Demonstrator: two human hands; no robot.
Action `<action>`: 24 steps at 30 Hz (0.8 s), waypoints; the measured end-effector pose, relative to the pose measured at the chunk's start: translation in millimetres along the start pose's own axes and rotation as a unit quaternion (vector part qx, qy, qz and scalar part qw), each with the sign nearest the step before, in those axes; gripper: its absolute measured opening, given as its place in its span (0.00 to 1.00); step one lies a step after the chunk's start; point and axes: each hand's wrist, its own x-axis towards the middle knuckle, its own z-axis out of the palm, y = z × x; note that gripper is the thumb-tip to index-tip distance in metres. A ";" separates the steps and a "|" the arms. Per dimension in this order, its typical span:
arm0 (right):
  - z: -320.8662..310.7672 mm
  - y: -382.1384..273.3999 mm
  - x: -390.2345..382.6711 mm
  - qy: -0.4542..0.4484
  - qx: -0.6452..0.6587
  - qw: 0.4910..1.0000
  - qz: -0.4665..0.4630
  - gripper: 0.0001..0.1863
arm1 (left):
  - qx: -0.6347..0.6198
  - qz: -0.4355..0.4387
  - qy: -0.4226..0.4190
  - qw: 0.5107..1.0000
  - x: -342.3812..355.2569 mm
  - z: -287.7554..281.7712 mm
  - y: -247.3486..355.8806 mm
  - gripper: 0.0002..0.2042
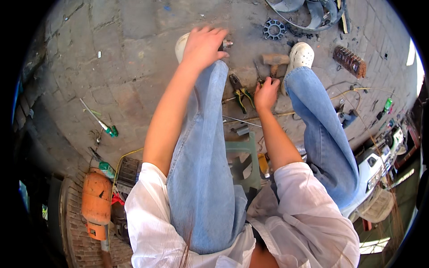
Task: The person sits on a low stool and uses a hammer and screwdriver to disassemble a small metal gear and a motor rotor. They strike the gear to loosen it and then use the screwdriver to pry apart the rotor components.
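Observation:
Beside my left shoe, my left hand [203, 48] curves over a dark part with a silver threaded end [228, 43], which shows between thumb and fingers; the rest of it is hidden under the palm. Near the right shoe, my right hand [267, 94] is closed at the handle of a thin screwdriver [260, 81], whose shaft points away from me. Just beyond the fingers lies a mallet [275, 59] with a wooden handle running back toward them. Left of the right hand, pliers [241, 93] with yellow-and-black grips lie with their handles apart.
A fan-like wheel [308, 13] and dark toothed ring [274, 29] lie ahead. A rusty finned block [350, 62] is at right. Between my legs stands a green stool [252, 167]. An orange gas cylinder [96, 196] and green-handled tool [107, 128] are at left.

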 end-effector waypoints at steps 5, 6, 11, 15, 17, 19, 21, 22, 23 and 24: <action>-0.5 8.1 2.2 -0.001 -0.004 0.999 -0.043 0.19 | -0.003 -0.003 0.008 1.000 -2.0 -1.9 -2.8 0.34; -1.1 7.7 1.5 -0.002 0.017 0.998 -0.054 0.19 | -0.007 -0.005 0.022 1.000 -2.1 -0.3 -4.4 0.34; -17.1 -9.2 -0.6 -0.034 0.195 0.980 0.011 0.20 | -0.047 -0.017 -0.029 0.998 -0.7 3.5 -16.0 0.37; -36.6 -26.8 -18.8 0.000 0.292 0.957 0.010 0.20 | -0.123 0.033 0.097 0.987 -10.2 22.4 -15.4 0.37; -44.0 -31.0 -36.6 -0.007 0.341 0.940 0.026 0.17 | -0.162 -0.006 0.085 0.983 -18.1 26.1 -19.3 0.38; -79.9 -54.7 -60.3 -0.034 0.418 0.906 0.054 0.15 | -0.229 -0.075 0.079 0.967 -36.6 11.7 -17.7 0.41; -98.8 -41.7 -62.8 -0.026 0.463 0.884 0.057 0.14 | -0.314 -0.129 0.123 0.933 -48.1 -15.5 -7.0 0.42; -106.8 -34.8 -67.6 -0.024 0.486 0.872 0.059 0.14 | -0.355 -0.154 0.143 0.911 -55.9 -28.8 -0.1 0.42; -146.9 -57.8 -82.2 -0.024 0.549 0.832 0.082 0.13 | -0.386 -0.174 0.154 0.893 -71.5 -56.4 8.3 0.43; -177.0 -68.0 -95.7 -0.023 0.592 0.803 0.065 0.11 | -0.396 -0.185 0.208 0.875 -85.1 -71.2 6.4 0.43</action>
